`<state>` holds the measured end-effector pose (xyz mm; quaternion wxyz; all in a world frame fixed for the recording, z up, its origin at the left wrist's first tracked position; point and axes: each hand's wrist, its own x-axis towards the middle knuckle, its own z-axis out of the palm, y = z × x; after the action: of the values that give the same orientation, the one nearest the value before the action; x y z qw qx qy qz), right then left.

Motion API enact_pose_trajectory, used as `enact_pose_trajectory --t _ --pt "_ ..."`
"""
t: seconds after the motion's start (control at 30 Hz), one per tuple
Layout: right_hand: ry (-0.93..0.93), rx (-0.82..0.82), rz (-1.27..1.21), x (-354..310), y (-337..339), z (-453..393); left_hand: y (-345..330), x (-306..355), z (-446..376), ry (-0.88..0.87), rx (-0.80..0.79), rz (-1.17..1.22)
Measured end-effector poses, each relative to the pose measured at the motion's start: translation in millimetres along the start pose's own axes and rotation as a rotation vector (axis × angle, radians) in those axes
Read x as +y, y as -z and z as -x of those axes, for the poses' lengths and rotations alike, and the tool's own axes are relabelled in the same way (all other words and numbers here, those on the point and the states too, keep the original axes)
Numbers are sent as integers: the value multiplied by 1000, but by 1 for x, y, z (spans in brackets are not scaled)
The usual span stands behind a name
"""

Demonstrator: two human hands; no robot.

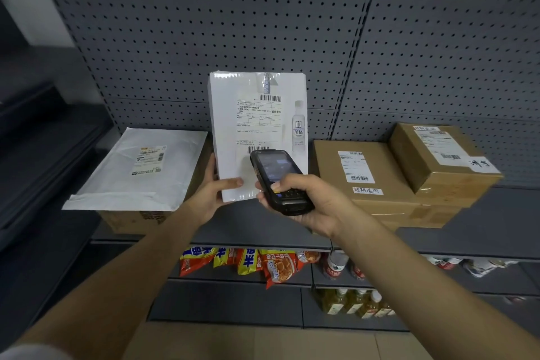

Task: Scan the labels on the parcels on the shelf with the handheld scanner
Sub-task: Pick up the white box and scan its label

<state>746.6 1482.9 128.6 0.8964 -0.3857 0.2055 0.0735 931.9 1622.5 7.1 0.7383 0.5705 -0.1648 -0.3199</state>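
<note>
head view | left hand [211, 193] grips white parcel [233, 137] upright on shelf [496, 213], thumb across its lower front | right hand [309, 202] wraps handheld scanner [277, 181], tip just before parcel's lower barcode | brown boxes [380, 181] right, white mailer [140, 169] left

We've got a white box [257, 137] with a black barcode label, a black scanner [279, 181], a white mailer [140, 169], plain brown cartons [409, 181], a grey dotted pegboard [204, 23], and red-and-yellow snack bags [251, 263] underneath.
</note>
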Motion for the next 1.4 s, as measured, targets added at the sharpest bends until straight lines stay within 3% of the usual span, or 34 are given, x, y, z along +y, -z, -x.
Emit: enact_pose_trajectory --t 1.4 --pt "8 -59 -23 5 2 -2 18 -13 -9 25 31 21"
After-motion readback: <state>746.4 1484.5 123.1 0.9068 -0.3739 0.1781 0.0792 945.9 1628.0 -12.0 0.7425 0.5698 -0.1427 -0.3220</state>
